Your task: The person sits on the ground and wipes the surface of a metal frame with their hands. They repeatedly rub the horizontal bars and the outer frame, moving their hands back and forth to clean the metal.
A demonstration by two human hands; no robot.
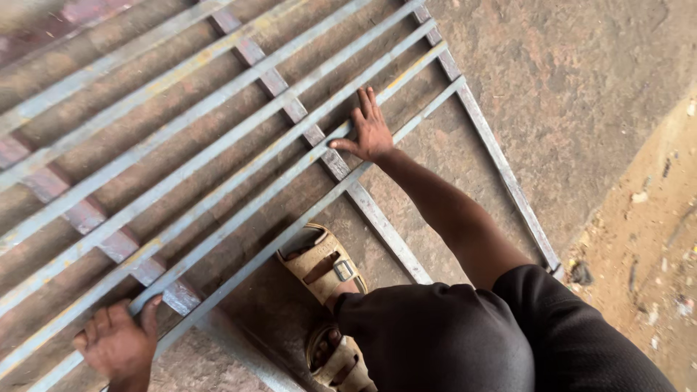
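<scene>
While the large grey welded steel grille (218, 138) is lying flat on the bare concrete floor (581, 80), the right hand (369, 132) is pressing spread fingers on a bar and the left hand (120, 343) is curling round another; it looks heavy and rigid, best gripped at crossbars.

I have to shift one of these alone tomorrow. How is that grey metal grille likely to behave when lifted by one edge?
The grille probably stays stiff: long bars cross flat straps. It is likely heavy, since it spans most of the floor in view. Both hands, left hand and right hand, rest on its bars, hinting it is awkward one-handed.
</scene>
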